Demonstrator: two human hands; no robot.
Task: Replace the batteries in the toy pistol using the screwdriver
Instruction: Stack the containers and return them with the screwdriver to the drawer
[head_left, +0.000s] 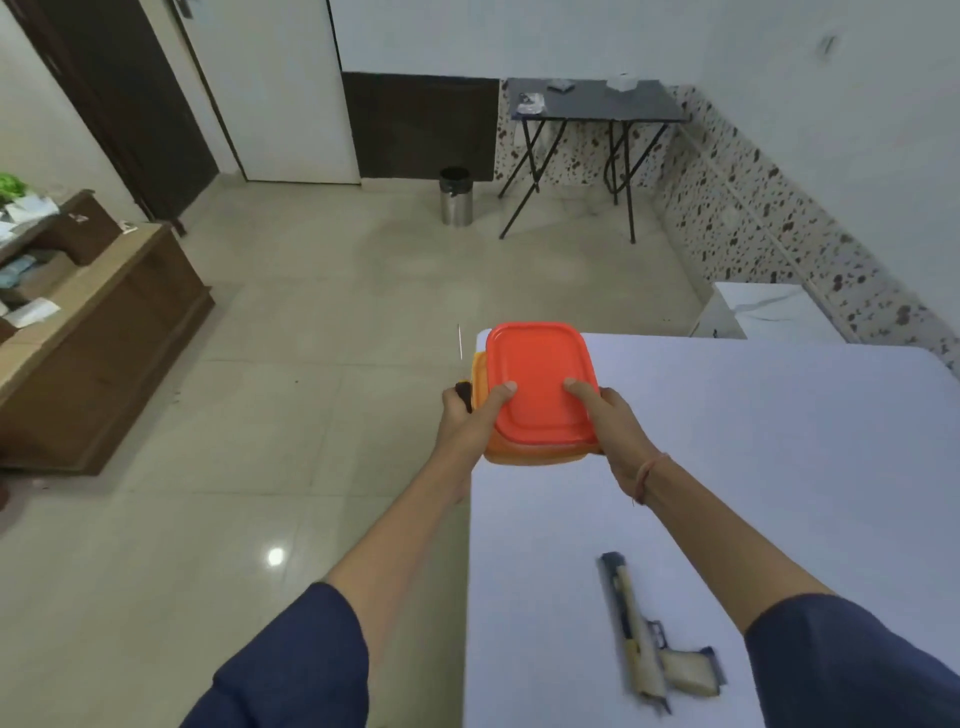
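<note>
Both hands clasp an orange rectangular plastic box (524, 456) over the far left corner of the white table (753, 467). Its red-orange lid (540, 384) is on, so I cannot tell what is inside. The left hand (470, 415) and right hand (618, 421) grip its sides, each with a thumb on the lid. A dark-handled screwdriver (460, 343) is tucked in the left hand too, its thin shaft pointing away. The cream and dark blue toy pistol (649, 639) lies on the table nearer the person, well apart from the box.
</note>
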